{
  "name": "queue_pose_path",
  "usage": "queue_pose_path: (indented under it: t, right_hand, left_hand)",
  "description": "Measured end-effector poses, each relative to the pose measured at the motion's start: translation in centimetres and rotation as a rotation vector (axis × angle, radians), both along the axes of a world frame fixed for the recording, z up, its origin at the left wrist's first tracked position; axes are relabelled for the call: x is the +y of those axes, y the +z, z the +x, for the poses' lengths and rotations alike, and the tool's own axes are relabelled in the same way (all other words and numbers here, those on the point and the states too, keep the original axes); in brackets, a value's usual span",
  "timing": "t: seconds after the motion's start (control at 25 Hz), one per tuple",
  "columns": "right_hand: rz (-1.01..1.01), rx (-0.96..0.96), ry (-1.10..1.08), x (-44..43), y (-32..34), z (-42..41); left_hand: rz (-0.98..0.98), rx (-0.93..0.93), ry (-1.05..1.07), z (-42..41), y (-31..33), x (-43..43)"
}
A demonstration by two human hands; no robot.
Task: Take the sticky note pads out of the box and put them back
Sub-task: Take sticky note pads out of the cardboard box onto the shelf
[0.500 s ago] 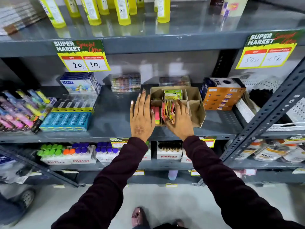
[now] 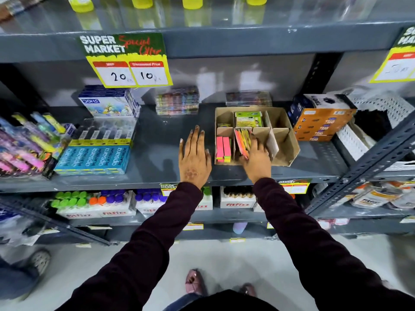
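Observation:
A brown cardboard box (image 2: pixel 289 144) with dividers stands on the grey shelf (image 2: pixel 157 153). Its left compartment holds pink and green sticky note pads (image 2: pixel 223 149). The middle compartment holds a tilted bundle of orange and yellow sticky note pads (image 2: pixel 242 140). My right hand (image 2: pixel 256 160) reaches into that compartment, fingers wrapped on the bundle. My left hand (image 2: pixel 194 158) lies flat and open on the shelf just left of the box, apart from it. A green packet (image 2: pixel 248 118) sits in the box's rear compartment.
Blue pencil boxes (image 2: pixel 93 159) lie at the left. An orange carton (image 2: pixel 323 125) stands right of the box, with a white perforated basket (image 2: pixel 377 122) beyond. A slanted steel strut (image 2: pixel 368 164) crosses at the right. Clear packs (image 2: pixel 177 103) sit at the back.
My left hand has come off the box's left side and now lies flat on the shelf, uncovering the pink pads. My right hand stays on the middle bundle.

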State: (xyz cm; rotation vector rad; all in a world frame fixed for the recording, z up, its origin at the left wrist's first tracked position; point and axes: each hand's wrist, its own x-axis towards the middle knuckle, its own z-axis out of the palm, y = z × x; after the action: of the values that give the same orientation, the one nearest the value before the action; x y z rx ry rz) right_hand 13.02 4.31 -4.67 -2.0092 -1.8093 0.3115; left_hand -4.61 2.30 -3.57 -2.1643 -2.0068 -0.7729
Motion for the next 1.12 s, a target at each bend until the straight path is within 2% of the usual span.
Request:
queue_pose_path:
  t: [0.12, 0.24, 0.32, 0.36, 0.52, 0.68, 0.88, 1.0, 1.12]
  right_hand:
    - [0.036, -0.028, -0.076, -0.5, 1.5, -0.2]
    - [0.285, 0.024, -0.149, -1.4, 4.4, -1.5]
    - [0.429, 0.032, -0.086, -1.4, 6.5, -4.0]
    - [0.438, 0.024, -0.022, -1.3, 7.3, -5.5]
    - [0.342, -0.127, 0.200, -1.1, 7.0, -11.7]
    - [0.215, -0.317, 0.346, 1.0, 4.6, -14.1]
    - [-0.051, -0.619, 0.399, 1.9, 3.1, -15.7]
    - [-0.106, -0.598, 0.437, 1.7, 3.4, -16.6]
    - [-0.268, -0.399, 0.562, 4.4, 5.4, -15.1]
  left_hand:
    - [-0.008, -0.003, 0.029, -2.7, -0.7, 0.1]
    - [-0.030, -0.021, 0.084, -6.2, -1.3, 0.4]
    - [-0.063, -0.033, 0.108, -8.4, -1.7, 0.6]
    - [-0.079, -0.045, 0.108, -9.2, -1.9, 0.7]
    - [-0.093, -0.045, 0.100, -11.9, -2.9, 0.8]
    - [-0.232, -0.020, 0.055, -14.4, -4.3, -0.7]
    - [-0.311, 0.097, -0.100, -16.9, -5.5, -2.1]
    - [-0.417, 0.175, -0.140, -17.8, -5.2, -1.9]
    - [-0.510, 0.248, -0.060, -18.5, -5.2, -1.1]
